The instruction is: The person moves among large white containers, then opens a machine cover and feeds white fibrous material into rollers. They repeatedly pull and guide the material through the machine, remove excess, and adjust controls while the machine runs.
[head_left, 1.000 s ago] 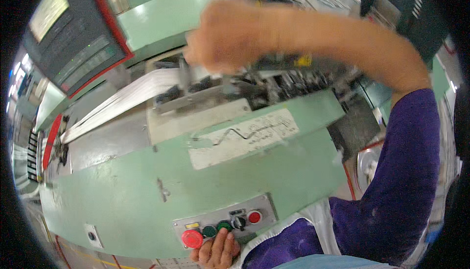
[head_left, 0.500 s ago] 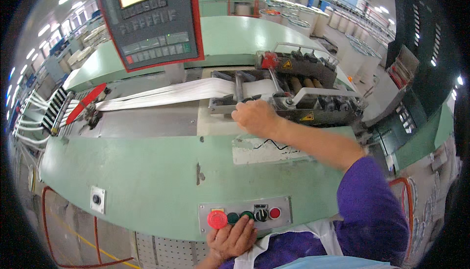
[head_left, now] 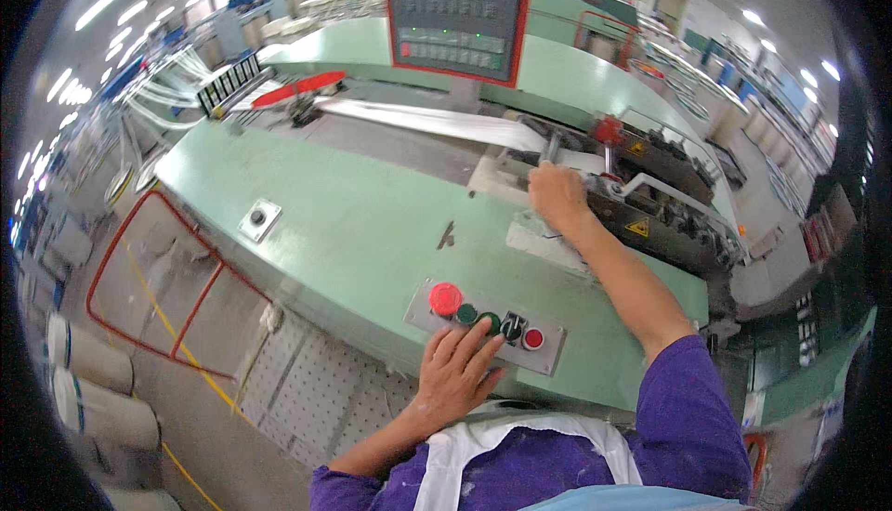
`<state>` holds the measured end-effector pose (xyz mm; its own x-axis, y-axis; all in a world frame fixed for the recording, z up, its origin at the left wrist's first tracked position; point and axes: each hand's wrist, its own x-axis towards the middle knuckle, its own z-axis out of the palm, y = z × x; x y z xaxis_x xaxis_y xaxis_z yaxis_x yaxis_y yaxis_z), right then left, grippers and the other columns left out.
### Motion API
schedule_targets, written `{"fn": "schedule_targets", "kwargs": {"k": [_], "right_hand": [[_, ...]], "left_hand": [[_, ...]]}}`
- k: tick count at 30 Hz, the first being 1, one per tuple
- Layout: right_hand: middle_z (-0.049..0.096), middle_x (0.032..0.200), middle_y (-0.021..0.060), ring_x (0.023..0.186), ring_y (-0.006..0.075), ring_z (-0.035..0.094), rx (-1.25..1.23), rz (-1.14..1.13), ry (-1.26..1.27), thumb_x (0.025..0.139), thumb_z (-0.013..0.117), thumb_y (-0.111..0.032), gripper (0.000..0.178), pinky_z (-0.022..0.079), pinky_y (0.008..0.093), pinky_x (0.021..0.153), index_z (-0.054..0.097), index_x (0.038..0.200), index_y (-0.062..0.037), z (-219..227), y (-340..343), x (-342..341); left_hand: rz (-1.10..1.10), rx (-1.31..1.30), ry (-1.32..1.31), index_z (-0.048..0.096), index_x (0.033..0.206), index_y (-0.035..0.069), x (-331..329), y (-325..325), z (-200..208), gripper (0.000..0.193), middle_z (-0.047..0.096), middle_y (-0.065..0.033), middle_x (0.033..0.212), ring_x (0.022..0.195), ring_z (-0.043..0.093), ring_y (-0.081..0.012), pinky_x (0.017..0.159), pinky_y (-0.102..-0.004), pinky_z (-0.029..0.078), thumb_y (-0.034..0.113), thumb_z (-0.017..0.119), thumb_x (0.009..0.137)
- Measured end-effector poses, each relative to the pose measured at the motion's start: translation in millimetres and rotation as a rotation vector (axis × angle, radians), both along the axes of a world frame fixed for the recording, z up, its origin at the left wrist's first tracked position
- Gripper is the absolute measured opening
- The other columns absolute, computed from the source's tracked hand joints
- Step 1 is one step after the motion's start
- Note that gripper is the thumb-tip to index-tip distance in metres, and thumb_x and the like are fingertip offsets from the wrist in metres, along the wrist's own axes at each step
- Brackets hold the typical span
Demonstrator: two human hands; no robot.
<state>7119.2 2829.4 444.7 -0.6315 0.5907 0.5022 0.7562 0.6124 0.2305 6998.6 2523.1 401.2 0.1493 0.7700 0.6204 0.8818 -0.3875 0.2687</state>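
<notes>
My left hand (head_left: pixel 455 373) lies with fingers stretched and a little apart over the control plate (head_left: pixel 550 351). Its fingertips reach a green push button (head_left: pixel 489 323). On the same plate are a large red mushroom button (head_left: pixel 445 299), a second green button (head_left: pixel 465 314), a black rotary switch (head_left: pixel 511 326) and a small red button (head_left: pixel 532 339). Farther off, my right hand (head_left: pixel 559 197) is closed at the near end of a metal roller bar (head_left: pixel 552 147); what its fingers hold is hidden. White fibre strands (head_left: pixel 427 121) run under that bar into the dark roller unit (head_left: pixel 650 209).
The green machine top (head_left: pixel 353 204) spans the middle. Above it hangs a control panel (head_left: pixel 455 23) with a lit screen. A red guide (head_left: pixel 297 89) crosses the strands at the left. Red railing (head_left: pixel 158 353) and white cans (head_left: pixel 98 409) stand at the lower left.
My view has swung left, so the machine appears tilted and farther right. My left hand's fingers are more spread at the buttons. My right hand stays closed by the roller bar.
</notes>
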Motion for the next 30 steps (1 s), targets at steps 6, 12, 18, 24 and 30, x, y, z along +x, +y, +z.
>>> {"fn": "schedule_targets", "kwargs": {"k": [6, 12, 18, 24, 30], "right_hand": [[0.061, 0.082, 0.0163, 0.077, 0.0321, 0.064, -0.035, -0.001, -0.037, 0.076, 0.054, -0.009, 0.013, 0.052, 0.0434, 0.066, 0.066, 0.078, -0.0042, 4, -4, 0], [0.06, 0.079, 0.0149, 0.074, 0.0314, 0.064, -0.002, 0.076, 0.013, 0.077, 0.053, -0.01, 0.013, 0.052, 0.0425, 0.065, 0.064, 0.073, -0.0046, 1, 1, 3], [0.06, 0.076, 0.0129, 0.073, 0.0303, 0.064, -0.005, 0.108, 0.016, 0.077, 0.053, -0.011, 0.012, 0.052, 0.0415, 0.063, 0.064, 0.071, -0.0069, -1, 8, 7], [0.059, 0.075, 0.0115, 0.071, 0.0281, 0.064, -0.019, 0.095, 0.03, 0.077, 0.054, -0.014, 0.013, 0.052, 0.0398, 0.061, 0.062, 0.069, -0.0081, 0, 8, 4], [0.057, 0.071, 0.0099, 0.066, 0.0263, 0.063, 0.049, 0.15, 0.035, 0.077, 0.057, -0.017, 0.013, 0.052, 0.0379, 0.057, 0.061, 0.068, -0.0086, -3, 12, 6]], "left_hand": [[0.043, -0.23, 0.044, 0.041, 0.133, 0.008, 12, -16, 10, 0.078, 0.037, -0.0129, 0.141, 0.124, 0.041, -0.0284, 0.105, -0.0472, 0.026, 0.045, 0.071, 0.071], [0.08, -0.083, 0.114, 0.054, 0.106, 0.0, 15, 2, 34, 0.054, 0.057, -0.0113, 0.105, 0.091, 0.053, -0.0247, 0.086, -0.0386, 0.042, 0.039, 0.07, 0.072], [0.119, -0.078, 0.335, 0.056, 0.097, 0.0, 27, 25, 34, 0.04, 0.059, -0.0117, 0.092, 0.074, 0.051, -0.0216, 0.068, -0.0321, 0.043, 0.026, 0.07, 0.07], [0.194, 0.0, 0.307, 0.058, 0.096, 0.001, 32, 25, 30, 0.035, 0.061, -0.0118, 0.094, 0.076, 0.055, -0.0217, 0.072, -0.032, 0.046, 0.021, 0.07, 0.071], [0.227, -0.029, 0.295, 0.059, 0.098, 0.001, 36, 25, 31, 0.034, 0.062, -0.0116, 0.095, 0.078, 0.056, -0.0209, 0.074, -0.032, 0.047, 0.021, 0.068, 0.073]]}}
